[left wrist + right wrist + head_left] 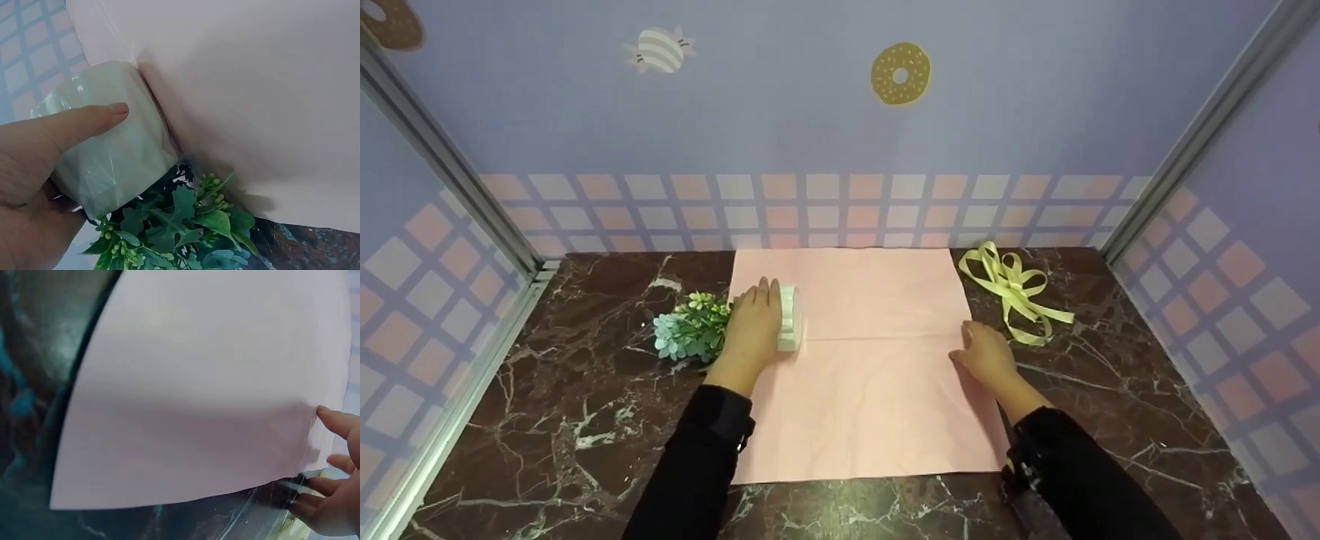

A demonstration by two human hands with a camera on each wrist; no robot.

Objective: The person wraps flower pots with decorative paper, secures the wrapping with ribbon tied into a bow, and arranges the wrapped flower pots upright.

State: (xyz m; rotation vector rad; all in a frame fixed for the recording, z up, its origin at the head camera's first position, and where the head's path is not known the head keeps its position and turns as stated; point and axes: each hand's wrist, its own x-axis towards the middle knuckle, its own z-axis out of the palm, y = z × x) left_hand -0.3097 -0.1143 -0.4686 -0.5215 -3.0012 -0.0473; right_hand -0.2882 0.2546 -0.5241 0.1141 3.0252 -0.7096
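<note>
My left hand (752, 319) grips a white pot (788, 319) lying on its side at the left part of a pink sheet (877, 405). In the left wrist view the thumb lies across the shiny side of the pot (121, 146). Green leaves and pale blue flowers (682, 330) stick out of the pot towards the left. My right hand (988, 354) is at the sheet's right edge, thumb and fingers spread apart. In the right wrist view its thumb tip (323, 410) meets the sheet (185, 455), with the lower fingers beside the edge.
A yellow ribbon bow (1014, 289) lies beyond the right hand on the dark marbled tabletop (585, 420). A patterned wall (780, 135) rises behind the sheet, with side panels at left and right. A crease runs across the sheet.
</note>
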